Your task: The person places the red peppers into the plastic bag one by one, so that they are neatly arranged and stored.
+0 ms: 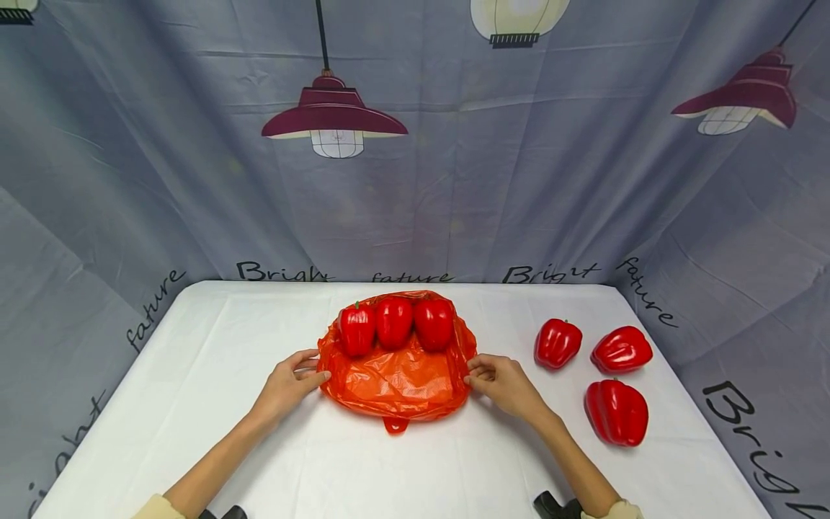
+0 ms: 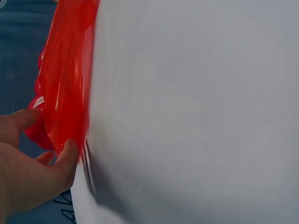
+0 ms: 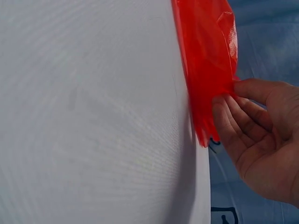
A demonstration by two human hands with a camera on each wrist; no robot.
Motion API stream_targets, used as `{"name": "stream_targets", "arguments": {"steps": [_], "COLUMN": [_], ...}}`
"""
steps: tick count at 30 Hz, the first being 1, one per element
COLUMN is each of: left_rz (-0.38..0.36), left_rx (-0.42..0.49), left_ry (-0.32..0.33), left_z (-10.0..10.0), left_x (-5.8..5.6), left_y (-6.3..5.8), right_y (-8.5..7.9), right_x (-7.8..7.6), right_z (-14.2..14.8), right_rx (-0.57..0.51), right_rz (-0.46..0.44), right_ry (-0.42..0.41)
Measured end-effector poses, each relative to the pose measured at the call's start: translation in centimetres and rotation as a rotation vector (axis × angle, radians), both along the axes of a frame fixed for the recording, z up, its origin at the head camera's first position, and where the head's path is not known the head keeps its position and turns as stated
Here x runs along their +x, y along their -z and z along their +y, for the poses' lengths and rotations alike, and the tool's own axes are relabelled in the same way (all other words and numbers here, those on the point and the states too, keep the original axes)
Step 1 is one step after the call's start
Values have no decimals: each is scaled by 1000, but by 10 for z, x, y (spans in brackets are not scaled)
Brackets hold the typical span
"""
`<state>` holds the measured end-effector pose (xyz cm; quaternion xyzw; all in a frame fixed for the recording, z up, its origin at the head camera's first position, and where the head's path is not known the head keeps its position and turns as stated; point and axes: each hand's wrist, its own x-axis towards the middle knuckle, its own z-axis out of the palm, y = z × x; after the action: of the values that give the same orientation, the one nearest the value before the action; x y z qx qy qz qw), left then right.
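Observation:
An orange-red plastic bag lies spread wide in the middle of the table, its rim raised all round. Three red bell peppers stand in a row at its far side: the left pepper, the middle pepper and the right pepper. At the bag's left rim, my left hand holds the plastic between thumb and fingers. My right hand pinches the opposite rim; the right wrist view shows its thumb and fingertips on the plastic. A bag handle sticks out at the near side.
Three more red bell peppers lie on the white table to the right: one at the back, one at the far right and one nearer. A grey printed curtain encloses the back and sides.

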<state>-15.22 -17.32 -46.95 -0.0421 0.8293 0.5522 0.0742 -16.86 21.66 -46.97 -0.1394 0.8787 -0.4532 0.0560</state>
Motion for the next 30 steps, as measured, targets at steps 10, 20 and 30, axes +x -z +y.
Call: {"name": "stream_targets", "arguments": {"steps": [10, 20, 30], "left_rz": [-34, -82, -92], "left_rx": [76, 181, 231], "left_ry": [-54, -88, -105], "left_z": [7, 10, 11], "left_x": [6, 4, 3], "left_y": [13, 12, 14], "right_y": [2, -1, -17], "right_x": [1, 1, 7], "right_z": [0, 2, 13], "right_rx": [-4, 2, 23], "right_rz": [7, 23, 55], "right_ry": [-11, -10, 73]}}
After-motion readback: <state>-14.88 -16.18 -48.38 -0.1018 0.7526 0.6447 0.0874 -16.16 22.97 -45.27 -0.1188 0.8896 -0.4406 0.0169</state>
